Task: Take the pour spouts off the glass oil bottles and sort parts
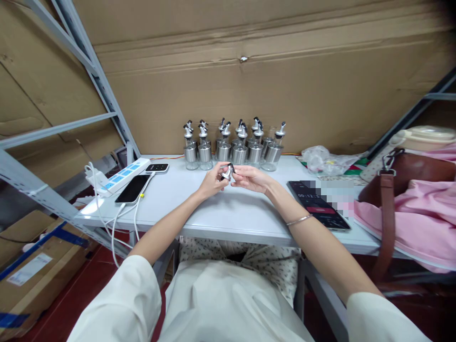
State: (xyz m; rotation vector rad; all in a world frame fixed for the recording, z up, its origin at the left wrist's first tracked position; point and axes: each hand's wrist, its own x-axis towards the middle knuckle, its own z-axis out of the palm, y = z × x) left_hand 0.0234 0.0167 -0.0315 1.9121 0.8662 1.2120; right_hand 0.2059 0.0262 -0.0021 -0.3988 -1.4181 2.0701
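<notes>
I read "00:12" on phone point(313, 203), 4 o'clock, rest unclear. Left hand point(211, 181) pinches pourer point(228, 174) from 9 o'clock; right hand point(252, 178) pinches from 3.

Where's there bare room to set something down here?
Bare white tabletop lies between the forearms, and between the left hand and the flat black phone by the white power strip. Crowded: the back, with steel-and-glass bottles; the right end, with pink fabric and a brown leather bag.
</notes>
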